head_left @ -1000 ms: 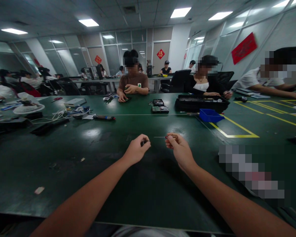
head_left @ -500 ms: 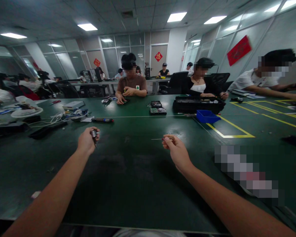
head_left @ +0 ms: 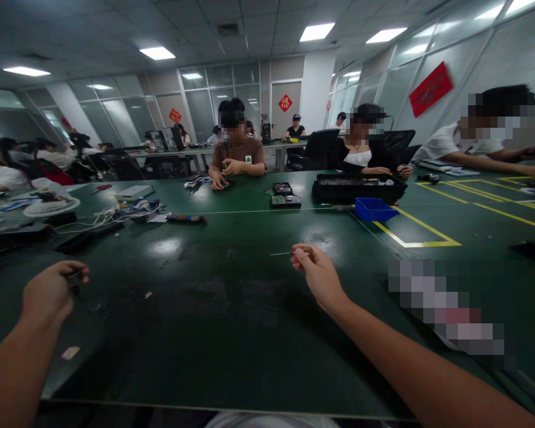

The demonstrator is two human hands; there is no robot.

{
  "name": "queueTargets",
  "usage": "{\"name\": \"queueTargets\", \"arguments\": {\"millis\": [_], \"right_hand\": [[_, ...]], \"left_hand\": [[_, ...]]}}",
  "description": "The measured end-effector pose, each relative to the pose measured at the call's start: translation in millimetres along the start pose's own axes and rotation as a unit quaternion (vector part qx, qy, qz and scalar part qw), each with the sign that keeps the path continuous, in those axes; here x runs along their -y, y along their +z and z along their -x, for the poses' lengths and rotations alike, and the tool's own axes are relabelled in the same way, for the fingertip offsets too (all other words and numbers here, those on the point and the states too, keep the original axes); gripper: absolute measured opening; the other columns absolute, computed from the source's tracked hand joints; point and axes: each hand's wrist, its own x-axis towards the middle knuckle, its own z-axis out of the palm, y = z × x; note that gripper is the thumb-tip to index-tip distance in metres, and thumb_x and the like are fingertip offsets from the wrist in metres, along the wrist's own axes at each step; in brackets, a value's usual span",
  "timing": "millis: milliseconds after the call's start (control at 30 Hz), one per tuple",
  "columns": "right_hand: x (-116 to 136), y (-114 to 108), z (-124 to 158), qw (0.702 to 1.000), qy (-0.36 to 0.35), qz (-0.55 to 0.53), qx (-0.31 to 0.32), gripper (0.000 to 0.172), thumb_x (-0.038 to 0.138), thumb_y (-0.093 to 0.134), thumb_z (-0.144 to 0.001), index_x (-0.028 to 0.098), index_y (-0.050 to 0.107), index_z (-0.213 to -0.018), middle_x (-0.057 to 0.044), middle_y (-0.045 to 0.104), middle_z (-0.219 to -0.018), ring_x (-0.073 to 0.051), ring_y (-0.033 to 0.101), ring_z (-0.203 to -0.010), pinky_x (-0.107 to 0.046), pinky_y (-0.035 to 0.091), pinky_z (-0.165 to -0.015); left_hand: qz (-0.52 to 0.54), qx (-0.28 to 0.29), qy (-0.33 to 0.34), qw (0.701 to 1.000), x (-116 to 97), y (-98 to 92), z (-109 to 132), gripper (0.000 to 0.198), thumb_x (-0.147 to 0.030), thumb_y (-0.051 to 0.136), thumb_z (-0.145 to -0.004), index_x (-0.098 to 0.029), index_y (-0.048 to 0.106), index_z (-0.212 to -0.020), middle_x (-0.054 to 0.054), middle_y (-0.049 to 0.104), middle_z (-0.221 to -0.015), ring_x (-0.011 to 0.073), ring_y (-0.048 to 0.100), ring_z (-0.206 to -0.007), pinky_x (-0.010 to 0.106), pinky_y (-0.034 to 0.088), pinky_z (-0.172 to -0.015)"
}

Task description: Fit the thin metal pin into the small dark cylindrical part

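Note:
My left hand (head_left: 49, 292) is over the left side of the green table (head_left: 232, 351), its fingers curled around a small dark metallic part (head_left: 75, 278). That part is mostly hidden and its kind is unclear. In my right hand (head_left: 318, 273), right of the middle, a slim screwdriver (head_left: 282, 254) is pinched between thumb and fingers. Its thin shaft points left, a bit of red shows at the grip, and the tip touches nothing. The two hands are far apart.
A black tool with a red end (head_left: 186, 219) lies beyond my hands. Farther off are circuit-board parts (head_left: 285, 201), a black housing (head_left: 359, 189) and a blue bin (head_left: 374, 209). Cables and a white fan-like part (head_left: 51, 206) crowd the left. Co-workers sit opposite.
My left hand has swung left and nearer to me, carrying the dark metallic part away from the middle. My right hand with the screwdriver has hardly moved.

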Motion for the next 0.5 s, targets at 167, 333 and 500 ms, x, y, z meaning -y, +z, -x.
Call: {"name": "queueTargets", "arguments": {"millis": [167, 333, 500], "right_hand": [[2.8, -0.7, 0.4, 1.0, 0.001, 0.007, 0.0, 0.03, 0.048, 0.068, -0.081, 0.022, 0.069, -0.095, -0.003, 0.066, -0.08, -0.019, 0.062, -0.075, -0.036, 0.049, -0.073], [5.4, -0.6, 0.8, 1.0, 0.006, 0.008, 0.002, 0.031, 0.049, 0.068, -0.081, 0.022, 0.069, -0.096, -0.003, 0.067, -0.081, -0.02, 0.062, -0.076, -0.036, 0.049, -0.073], [4.3, -0.6, 0.9, 1.0, 0.002, 0.012, 0.003, 0.032, 0.048, 0.066, -0.082, 0.021, 0.068, -0.097, -0.003, 0.066, -0.081, -0.019, 0.062, -0.074, -0.036, 0.049, -0.073]], "left_hand": [[0.03, 0.011, -0.112, 0.993, 8.6, -24.4, -17.1, 0.013, -0.007, 0.05, -0.06, -0.019, 0.055, -0.061, -0.006, 0.056, -0.05, 0.0108, 0.05, -0.05, 0.017, 0.041, -0.047], [0.01, -0.01, -0.139, 0.99, 22.4, -32.3, -29.2, 0.017, -0.003, 0.049, -0.059, -0.019, 0.055, -0.062, -0.006, 0.054, -0.05, 0.0102, 0.048, -0.046, 0.016, 0.036, -0.045], [0.04, -0.031, -0.139, 0.989, 32.4, -35.1, -44.1, 0.022, -0.004, 0.047, -0.051, -0.017, 0.056, -0.066, -0.004, 0.055, -0.054, 0.0134, 0.049, -0.046, 0.018, 0.036, -0.042]]}}
